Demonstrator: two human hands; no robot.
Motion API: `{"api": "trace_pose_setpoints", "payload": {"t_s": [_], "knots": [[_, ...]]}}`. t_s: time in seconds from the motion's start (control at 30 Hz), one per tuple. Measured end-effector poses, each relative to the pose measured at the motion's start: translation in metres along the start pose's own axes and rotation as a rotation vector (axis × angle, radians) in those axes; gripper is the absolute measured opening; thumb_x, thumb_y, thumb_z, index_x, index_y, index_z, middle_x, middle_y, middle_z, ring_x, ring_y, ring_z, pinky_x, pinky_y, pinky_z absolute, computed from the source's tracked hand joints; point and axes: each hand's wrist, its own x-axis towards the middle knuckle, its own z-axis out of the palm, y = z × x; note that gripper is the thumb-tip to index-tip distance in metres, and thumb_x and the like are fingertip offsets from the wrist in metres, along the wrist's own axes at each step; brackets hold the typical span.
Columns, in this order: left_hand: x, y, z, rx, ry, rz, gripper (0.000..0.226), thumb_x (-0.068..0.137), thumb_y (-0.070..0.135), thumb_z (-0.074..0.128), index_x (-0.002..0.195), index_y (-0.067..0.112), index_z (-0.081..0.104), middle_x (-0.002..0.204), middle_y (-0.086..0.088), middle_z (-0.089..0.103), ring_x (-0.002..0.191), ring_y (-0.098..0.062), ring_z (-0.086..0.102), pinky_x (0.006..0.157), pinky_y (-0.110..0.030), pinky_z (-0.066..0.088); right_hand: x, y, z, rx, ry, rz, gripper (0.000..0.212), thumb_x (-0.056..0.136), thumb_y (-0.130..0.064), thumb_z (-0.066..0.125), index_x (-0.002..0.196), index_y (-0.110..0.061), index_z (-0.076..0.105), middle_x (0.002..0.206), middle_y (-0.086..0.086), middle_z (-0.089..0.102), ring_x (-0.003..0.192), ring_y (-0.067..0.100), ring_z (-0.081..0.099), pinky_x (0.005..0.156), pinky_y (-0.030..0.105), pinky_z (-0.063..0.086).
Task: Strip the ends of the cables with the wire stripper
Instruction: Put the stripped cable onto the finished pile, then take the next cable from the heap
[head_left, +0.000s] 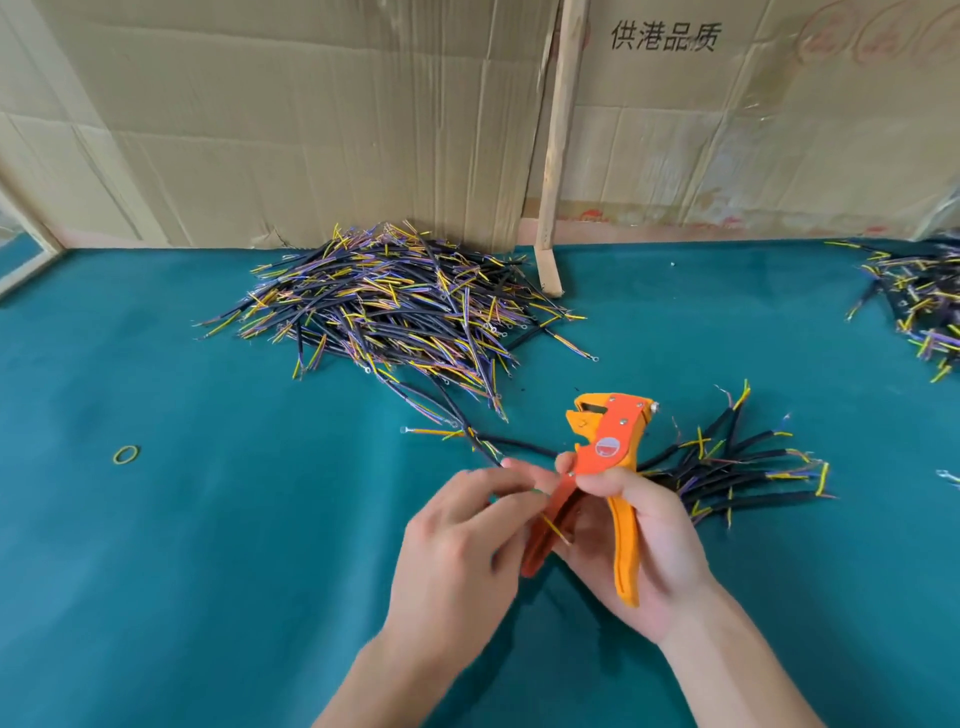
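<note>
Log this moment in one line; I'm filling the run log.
right hand: grips wire stripper | left hand: pinches cable | stripper head: empty

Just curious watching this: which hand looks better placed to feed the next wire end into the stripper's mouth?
Probably the left hand: it pinches a thin yellow wire beside the orange wire stripper, while the right hand is occupied gripping the handles.

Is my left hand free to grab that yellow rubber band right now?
Probably not yet: the left hand pinches a wire beside the wire stripper. The cloth toward the rubber band lies bare.
</note>
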Motion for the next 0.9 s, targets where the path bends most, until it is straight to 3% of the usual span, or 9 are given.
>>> {"api": "trace_pose_setpoints", "payload": {"t_s": [0.07, 0.17, 0.3, 0.37, 0.43, 0.53, 0.67, 0.77, 0.9], "knots": [[-0.010, 0.005, -0.002, -0.025, 0.004, 0.034, 0.022, 0.093, 0.009, 0.060, 0.100, 0.019, 0.077, 0.110, 0.012, 0.069, 0.090, -0.014, 0.068, 0.075, -0.030, 0.055, -0.001, -0.001, -0.001, -0.052, -0.029, 0.033, 0.067, 0.048, -0.013, 0.092, 0.103, -0.007, 0.054, 0.131, 0.033, 0.063, 0.114, 0.040, 0.065, 0.095, 0.041, 0.051], [-0.019, 0.008, -0.007, -0.069, 0.019, 0.047, 0.016, 0.096, 0.012, 0.063, 0.103, 0.018, 0.076, 0.113, 0.012, 0.071, 0.094, -0.011, 0.068, 0.077, -0.028, 0.055, -0.002, -0.002, -0.001, -0.086, -0.089, 0.072, 0.061, 0.054, -0.014, 0.088, 0.104, -0.008, 0.053, 0.135, 0.032, 0.061, 0.112, 0.044, 0.067, 0.087, 0.039, 0.057], [-0.027, 0.009, -0.017, -0.110, -0.014, 0.024, 0.029, 0.091, 0.002, 0.060, 0.113, 0.018, 0.070, 0.115, 0.013, 0.070, 0.098, -0.009, 0.068, 0.081, -0.026, 0.055, -0.003, 0.000, 0.002, -0.137, -0.147, 0.118, 0.045, 0.069, -0.012, 0.073, 0.107, -0.008, 0.050, 0.138, 0.031, 0.059, 0.119, 0.048, 0.062, 0.096, 0.044, 0.053], [-0.029, 0.010, -0.022, -0.164, -0.040, -0.046, 0.035, 0.089, 0.000, 0.057, 0.117, 0.017, 0.067, 0.117, 0.012, 0.068, 0.100, -0.008, 0.068, 0.081, -0.022, 0.054, -0.002, 0.001, 0.002, -0.153, -0.158, 0.122, 0.042, 0.070, -0.011, 0.070, 0.107, -0.008, 0.050, 0.138, 0.031, 0.060, 0.111, 0.045, 0.066, 0.092, 0.043, 0.056], [-0.027, 0.010, -0.027, -0.209, -0.040, -0.130, 0.040, 0.086, -0.004, 0.057, 0.116, 0.020, 0.064, 0.112, 0.014, 0.067, 0.097, -0.010, 0.069, 0.079, -0.020, 0.052, -0.002, 0.003, 0.002, -0.144, -0.179, 0.122, 0.038, 0.071, -0.010, 0.069, 0.105, -0.009, 0.052, 0.138, 0.031, 0.060, 0.110, 0.046, 0.066, 0.088, 0.047, 0.058], [-0.022, 0.010, -0.029, -0.206, -0.048, -0.223, 0.031, 0.088, 0.006, 0.056, 0.111, 0.025, 0.060, 0.099, 0.016, 0.069, 0.087, -0.010, 0.069, 0.078, -0.024, 0.053, -0.002, 0.003, 0.003, -0.132, -0.218, 0.120, 0.032, 0.075, -0.009, 0.066, 0.104, -0.009, 0.054, 0.142, 0.031, 0.056, 0.125, 0.057, 0.055, 0.100, 0.056, 0.052], [-0.020, 0.017, -0.029, -0.252, -0.124, -0.204, 0.037, 0.088, 0.009, 0.052, 0.113, 0.036, 0.050, 0.107, 0.017, 0.068, 0.082, -0.007, 0.069, 0.074, -0.027, 0.054, -0.002, 0.003, 0.005, -0.115, -0.259, 0.172, 0.030, 0.076, -0.010, 0.066, 0.104, -0.008, 0.056, 0.142, 0.033, 0.054, 0.120, 0.051, 0.057, 0.092, 0.049, 0.055], [-0.020, 0.019, -0.025, -0.255, -0.016, -0.180, 0.036, 0.087, 0.007, 0.050, 0.109, 0.035, 0.050, 0.116, 0.016, 0.058, 0.082, -0.009, 0.069, 0.068, -0.021, 0.053, -0.001, 0.006, 0.006, -0.107, -0.278, 0.176, 0.028, 0.076, -0.007, 0.066, 0.103, -0.005, 0.060, 0.136, 0.035, 0.057, 0.112, 0.049, 0.063, 0.083, 0.046, 0.058], [-0.019, 0.008, -0.021, -0.066, 0.191, -0.373, 0.022, 0.086, 0.011, 0.052, 0.097, 0.030, 0.055, 0.100, 0.017, 0.053, 0.082, -0.006, 0.062, 0.067, -0.010, 0.045, 0.000, 0.005, 0.007, -0.080, -0.207, 0.060, 0.031, 0.068, -0.007, 0.074, 0.097, -0.003, 0.065, 0.123, 0.037, 0.065, 0.114, 0.051, 0.066, 0.085, 0.046, 0.060]]}}
